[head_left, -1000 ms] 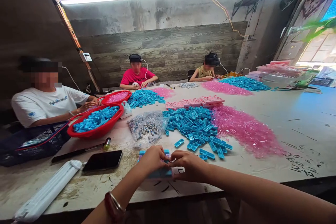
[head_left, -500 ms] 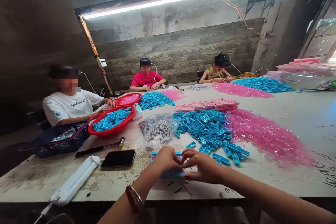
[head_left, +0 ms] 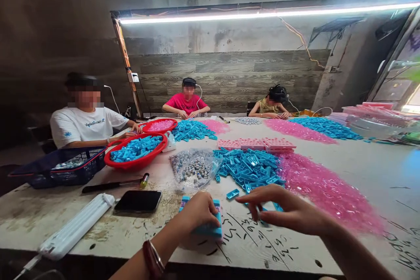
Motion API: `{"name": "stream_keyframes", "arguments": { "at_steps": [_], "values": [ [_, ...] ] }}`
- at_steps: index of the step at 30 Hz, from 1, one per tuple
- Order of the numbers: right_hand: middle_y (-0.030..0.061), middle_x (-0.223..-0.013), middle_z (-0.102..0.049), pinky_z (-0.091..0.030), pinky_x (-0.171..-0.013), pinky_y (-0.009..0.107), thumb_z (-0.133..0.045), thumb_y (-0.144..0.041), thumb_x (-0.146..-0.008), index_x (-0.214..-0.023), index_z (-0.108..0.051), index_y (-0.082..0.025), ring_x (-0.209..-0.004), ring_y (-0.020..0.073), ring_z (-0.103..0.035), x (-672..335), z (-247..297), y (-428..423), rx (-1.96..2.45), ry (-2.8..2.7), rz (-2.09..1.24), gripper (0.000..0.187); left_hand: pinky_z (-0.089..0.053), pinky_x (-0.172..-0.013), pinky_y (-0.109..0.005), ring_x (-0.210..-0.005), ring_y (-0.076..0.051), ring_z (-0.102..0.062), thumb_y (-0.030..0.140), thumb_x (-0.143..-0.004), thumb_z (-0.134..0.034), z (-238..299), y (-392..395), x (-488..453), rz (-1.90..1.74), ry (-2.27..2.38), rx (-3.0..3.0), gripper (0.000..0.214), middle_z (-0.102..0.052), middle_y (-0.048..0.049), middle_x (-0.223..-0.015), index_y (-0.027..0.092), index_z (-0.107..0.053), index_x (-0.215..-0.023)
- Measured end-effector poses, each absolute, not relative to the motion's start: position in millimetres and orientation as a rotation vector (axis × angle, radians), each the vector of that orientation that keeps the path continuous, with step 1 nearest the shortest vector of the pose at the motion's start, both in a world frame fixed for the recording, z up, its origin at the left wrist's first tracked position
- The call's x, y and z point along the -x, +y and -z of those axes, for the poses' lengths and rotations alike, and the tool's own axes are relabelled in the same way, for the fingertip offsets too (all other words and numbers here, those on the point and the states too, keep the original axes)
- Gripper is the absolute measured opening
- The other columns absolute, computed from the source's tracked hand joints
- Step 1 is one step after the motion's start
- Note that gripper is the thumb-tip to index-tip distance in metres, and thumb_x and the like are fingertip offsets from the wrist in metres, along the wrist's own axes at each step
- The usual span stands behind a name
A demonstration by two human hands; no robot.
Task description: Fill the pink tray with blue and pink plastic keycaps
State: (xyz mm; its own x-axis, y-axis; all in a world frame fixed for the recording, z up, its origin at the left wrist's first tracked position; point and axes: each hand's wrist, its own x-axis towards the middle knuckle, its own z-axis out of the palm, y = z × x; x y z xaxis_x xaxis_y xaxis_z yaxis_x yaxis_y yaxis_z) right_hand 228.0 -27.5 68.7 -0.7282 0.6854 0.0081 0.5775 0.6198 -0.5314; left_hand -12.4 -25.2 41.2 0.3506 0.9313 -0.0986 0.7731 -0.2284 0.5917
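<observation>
My left hand (head_left: 198, 215) is closed, its thumb and fingers bent down onto a block of blue plastic pieces (head_left: 210, 230) with some pink and purple at its edge, at the front of the table. Part of that block is hidden under the hand. My right hand (head_left: 278, 208) is off to the right with its fingers apart and nothing visible in them. Just past its fingertips lies a loose blue plastic piece (head_left: 232, 194), beside the pile of blue pieces (head_left: 249, 164). A heap of clear pink pieces (head_left: 328, 188) spreads to the right.
A bag of small metallic parts (head_left: 195, 168), a phone (head_left: 138, 201), a hammer (head_left: 114, 183) and a white lamp-like bar (head_left: 77, 227) lie leftward. Red baskets (head_left: 136, 164), a dark basket (head_left: 65, 179) and pink trays (head_left: 256, 144) stand farther back. Three people sit around the table.
My right hand has moved right, away from my left hand and the block, and its fingers have spread. My left hand stays on the block. The camera view has tilted and shifted.
</observation>
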Motion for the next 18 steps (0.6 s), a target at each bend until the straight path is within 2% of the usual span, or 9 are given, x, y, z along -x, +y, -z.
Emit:
{"name": "stream_keyframes", "arguments": {
  "at_steps": [3, 8, 12, 18],
  "values": [
    [0.0042, -0.07, -0.069, -0.046, -0.06, 0.023, -0.063, -0.035, -0.076, -0.075, -0.069, -0.017, -0.067, 0.0166, -0.064, -195.0, -73.7, -17.2, 1.102, -2.597, -0.836, 0.018, -0.034, -0.056, -0.022, -0.068, -0.014, -0.054, 0.026, -0.051, -0.079, -40.0, -25.3, 12.2, -0.371, 1.525, -2.032, 0.025, -0.064, -0.0022, -0.083, 0.015, -0.074, -0.073],
    [0.0034, -0.064, -0.068, -0.046, -0.054, 0.021, -0.062, -0.033, -0.076, -0.065, -0.065, -0.016, -0.063, 0.016, -0.065, -167.9, -56.6, -19.1, 1.244, -2.47, -1.039, 0.02, -0.036, -0.058, -0.023, -0.07, -0.016, -0.055, 0.028, -0.055, -0.077, -46.1, -26.1, 12.4, -0.297, 1.497, -2.123, 0.029, -0.064, -0.0025, -0.08, 0.015, -0.074, -0.081],
    [0.0031, -0.058, -0.066, -0.043, -0.043, 0.018, -0.057, -0.03, -0.079, -0.057, -0.057, -0.016, -0.051, 0.0132, -0.062, -168.5, -36.4, -22.0, 1.412, -2.322, -1.187, 0.026, -0.036, -0.058, -0.022, -0.068, -0.014, -0.053, 0.028, -0.058, -0.074, -46.5, -23.5, 14.3, -0.294, 1.418, -2.17, 0.027, -0.062, -0.0014, -0.079, 0.016, -0.074, -0.082],
    [0.0009, -0.046, -0.062, -0.033, -0.03, 0.016, -0.053, -0.033, -0.081, -0.057, -0.057, -0.014, -0.032, 0.0091, -0.052, -159.4, -20.9, -13.1, 1.447, -1.983, -1.725, 0.031, -0.033, -0.052, -0.021, -0.064, -0.013, -0.052, 0.025, -0.056, -0.073, -43.1, -19.2, 14.7, -0.248, 1.459, -2.056, 0.032, -0.06, 0.0011, -0.07, 0.014, -0.07, -0.085]
  ]
}}
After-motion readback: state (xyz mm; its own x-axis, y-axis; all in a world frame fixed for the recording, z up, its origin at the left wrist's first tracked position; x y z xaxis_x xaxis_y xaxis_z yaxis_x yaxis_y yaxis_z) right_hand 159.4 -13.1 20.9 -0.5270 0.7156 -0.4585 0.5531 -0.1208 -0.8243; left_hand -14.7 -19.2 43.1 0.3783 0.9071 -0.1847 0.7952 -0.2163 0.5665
